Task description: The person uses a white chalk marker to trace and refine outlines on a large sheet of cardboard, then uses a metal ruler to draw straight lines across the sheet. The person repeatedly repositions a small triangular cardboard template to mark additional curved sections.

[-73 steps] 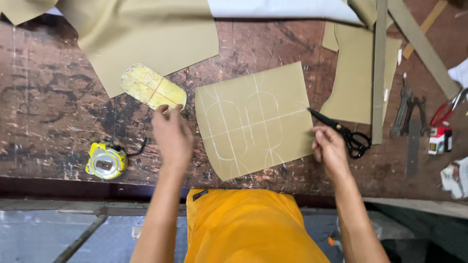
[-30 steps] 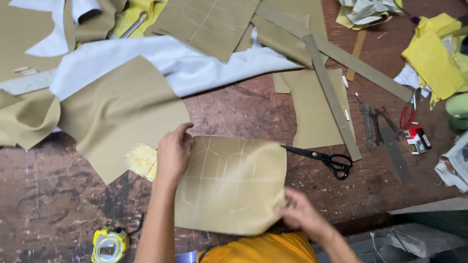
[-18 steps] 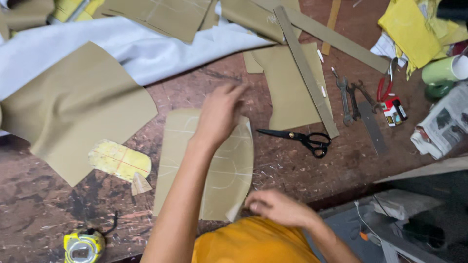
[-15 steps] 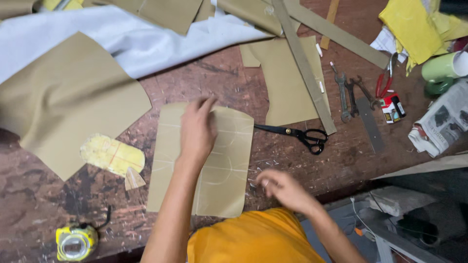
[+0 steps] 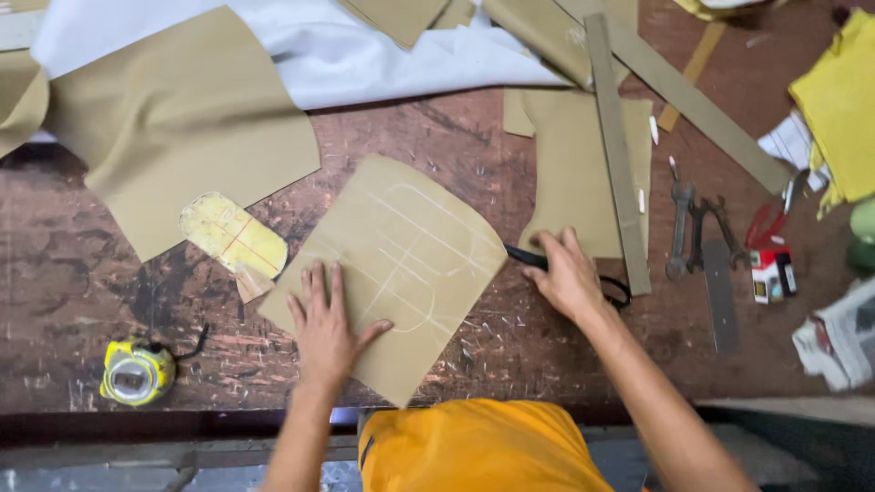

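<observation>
Left hand (image 5: 326, 328) flat, fingers spread, pressing near-left corner of tan fabric piece (image 5: 401, 264) with chalk lines, lying mid-table near the front edge. Right hand (image 5: 565, 273) curled over black scissors (image 5: 612, 290) just right of the piece; grip itself hidden. Yellow template (image 5: 232, 237) left, tape measure (image 5: 137, 372) near-left, wooden ruler (image 5: 615, 146) far-right.

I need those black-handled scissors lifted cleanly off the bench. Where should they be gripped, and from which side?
Probably by the black handle loops of the scissors, coming from the right, where the right hand already rests over them. The blades point left toward the marked tan fabric piece that the left hand pins flat, so the handle end avoids the tips.
</observation>
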Demonstrator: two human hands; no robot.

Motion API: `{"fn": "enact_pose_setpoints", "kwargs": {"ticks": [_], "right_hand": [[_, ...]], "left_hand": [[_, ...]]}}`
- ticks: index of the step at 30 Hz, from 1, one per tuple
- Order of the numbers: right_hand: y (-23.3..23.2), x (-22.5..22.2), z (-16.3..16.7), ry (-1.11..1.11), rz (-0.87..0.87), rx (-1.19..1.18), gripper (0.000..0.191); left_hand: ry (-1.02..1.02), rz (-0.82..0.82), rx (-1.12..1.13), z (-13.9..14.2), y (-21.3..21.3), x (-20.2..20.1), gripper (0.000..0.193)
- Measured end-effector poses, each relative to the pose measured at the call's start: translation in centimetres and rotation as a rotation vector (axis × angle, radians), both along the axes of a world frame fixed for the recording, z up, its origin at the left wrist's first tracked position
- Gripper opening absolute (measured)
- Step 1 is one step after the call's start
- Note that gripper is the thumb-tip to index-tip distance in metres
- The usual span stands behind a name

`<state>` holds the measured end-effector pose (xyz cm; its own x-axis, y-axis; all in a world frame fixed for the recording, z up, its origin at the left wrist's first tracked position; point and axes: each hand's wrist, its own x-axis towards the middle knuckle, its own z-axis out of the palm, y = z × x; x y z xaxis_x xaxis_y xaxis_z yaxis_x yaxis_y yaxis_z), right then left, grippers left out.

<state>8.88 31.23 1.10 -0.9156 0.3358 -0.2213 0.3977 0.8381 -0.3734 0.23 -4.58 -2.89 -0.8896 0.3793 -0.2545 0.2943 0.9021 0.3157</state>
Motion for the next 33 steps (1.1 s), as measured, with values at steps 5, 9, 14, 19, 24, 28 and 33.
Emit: {"fn": "enact_pose_setpoints", "kwargs": {"ticks": [5,9,14,19,24,28,33], "right_hand": [[0.7,1.4,-1.4,-0.044,-0.066,-0.028,0.029],[1.9,2.4,-2.8,-0.030,-0.182,-0.031,0.025],[0.9,3.0,-2.7,0.225,-0.113,-0.074,0.031],[-4.3,2.5,-2.9,0.176,0.130,-0.411,0.053],[-7.0,1.8,-3.4,0.144,-0.045,-0.345,0.057],[-7.5,1.5,-3.2,0.139,-0.116,-0.378,0.046],[-7.1,1.6,-3.0,0.137,-0.186,-0.406,0.043]], "left_hand": [[-0.038,-0.293,-0.181,2.5,-1.9,-6.1,0.136],[-0.028,-0.174,-0.250,3.1,-1.9,-6.2,0.119],[0.154,0.126,0.061,1.9,3.1,2.9,0.091],[0.154,0.231,0.035,-0.1,5.7,8.9,0.085],[0.205,0.379,0.228,-2.2,4.0,9.1,0.085],[0.167,0.427,0.109,-1.8,2.2,8.0,0.092],[0.086,0.351,0.026,-0.9,2.7,6.6,0.098]]}}
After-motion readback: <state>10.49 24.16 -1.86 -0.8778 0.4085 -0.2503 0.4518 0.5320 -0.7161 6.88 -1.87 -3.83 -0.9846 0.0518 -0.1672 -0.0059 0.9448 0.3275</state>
